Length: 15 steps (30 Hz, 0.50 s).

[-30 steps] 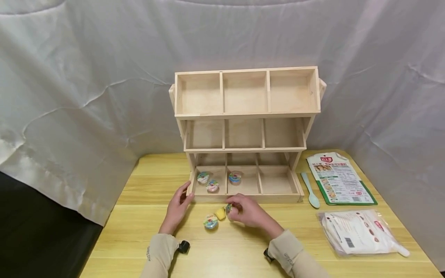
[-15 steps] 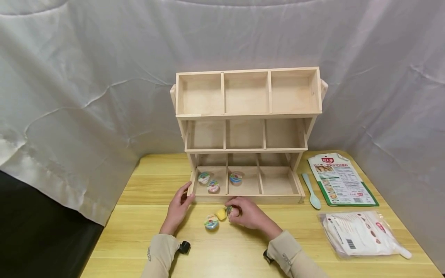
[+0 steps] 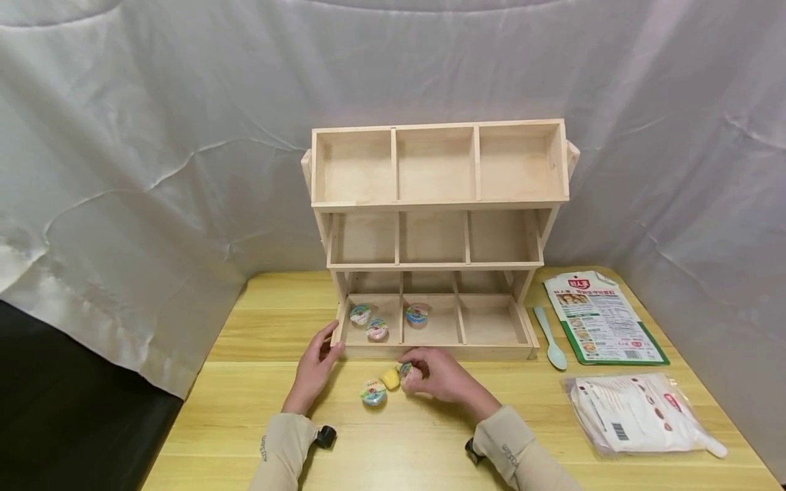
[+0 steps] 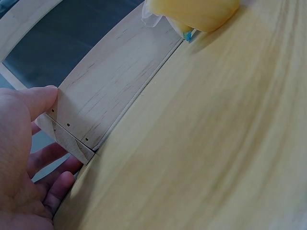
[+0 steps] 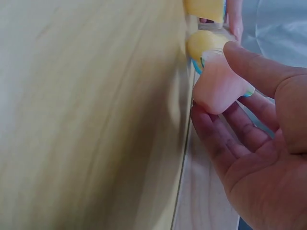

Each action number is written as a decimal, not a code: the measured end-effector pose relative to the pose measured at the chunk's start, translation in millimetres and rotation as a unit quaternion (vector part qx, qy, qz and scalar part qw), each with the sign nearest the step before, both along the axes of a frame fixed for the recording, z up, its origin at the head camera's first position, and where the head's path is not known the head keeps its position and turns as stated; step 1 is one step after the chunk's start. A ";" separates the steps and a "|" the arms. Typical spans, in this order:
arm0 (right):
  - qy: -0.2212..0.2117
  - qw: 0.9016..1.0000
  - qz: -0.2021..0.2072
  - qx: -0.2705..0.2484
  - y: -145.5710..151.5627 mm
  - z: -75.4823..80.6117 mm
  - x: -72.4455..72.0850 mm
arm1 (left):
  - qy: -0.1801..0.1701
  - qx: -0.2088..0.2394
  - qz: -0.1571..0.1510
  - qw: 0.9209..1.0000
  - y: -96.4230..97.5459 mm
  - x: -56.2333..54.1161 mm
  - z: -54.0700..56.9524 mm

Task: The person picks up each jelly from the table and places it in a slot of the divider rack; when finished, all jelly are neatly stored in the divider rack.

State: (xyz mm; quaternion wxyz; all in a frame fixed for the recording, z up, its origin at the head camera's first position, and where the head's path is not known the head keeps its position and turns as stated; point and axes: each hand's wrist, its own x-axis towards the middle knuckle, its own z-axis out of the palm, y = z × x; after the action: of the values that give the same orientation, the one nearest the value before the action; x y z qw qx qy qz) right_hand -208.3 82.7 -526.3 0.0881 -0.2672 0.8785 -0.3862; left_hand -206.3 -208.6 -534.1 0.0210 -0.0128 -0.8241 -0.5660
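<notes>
My left hand (image 3: 315, 375) grips the front left corner of a three-tier wooden organizer (image 3: 430, 352), thumb on the front and fingers round the side. My right hand (image 3: 447, 376) pinches a pink jelly cup (image 5: 218, 86) between thumb and fingers, close to the table before the bottom tray. Its printed lid shows in the head view, partly behind the fingers. Just left of it a yellow jelly cup (image 3: 389, 378) lies on its side. Another jelly cup (image 3: 373, 393) lies lid up. Two jelly cups (image 3: 377, 329) sit in the bottom left compartment, and a blue-lidded jelly cup (image 3: 416, 314) in the middle one.
Right of the organizer lie a pale green spoon (image 3: 553, 348) and a white and green food pouch (image 3: 604, 320). Nearer the front is a clear bag (image 3: 638, 414) with white contents and a white handle end. Grey curtains (image 3: 184, 136) surround the wooden table (image 3: 276, 307).
Over the last second the whole head view has shifted slightly. The right hand keeps its pinch on the pink jelly cup, whose lid has turned a little; the left hand stays at the corner.
</notes>
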 end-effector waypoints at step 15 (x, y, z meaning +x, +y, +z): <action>-0.049 0.997 -0.022 -0.050 7.4 12.1 -0.9 | 0.001 -0.005 0.002 1.000 0.1 -0.5 0.0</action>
State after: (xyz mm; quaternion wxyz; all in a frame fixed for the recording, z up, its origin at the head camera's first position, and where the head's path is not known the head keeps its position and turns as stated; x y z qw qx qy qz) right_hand -209.2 90.1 -514.2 0.1091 -0.2326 0.8583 -0.4442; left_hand -206.8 -208.5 -534.1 0.0226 -0.0115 -0.8270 -0.5616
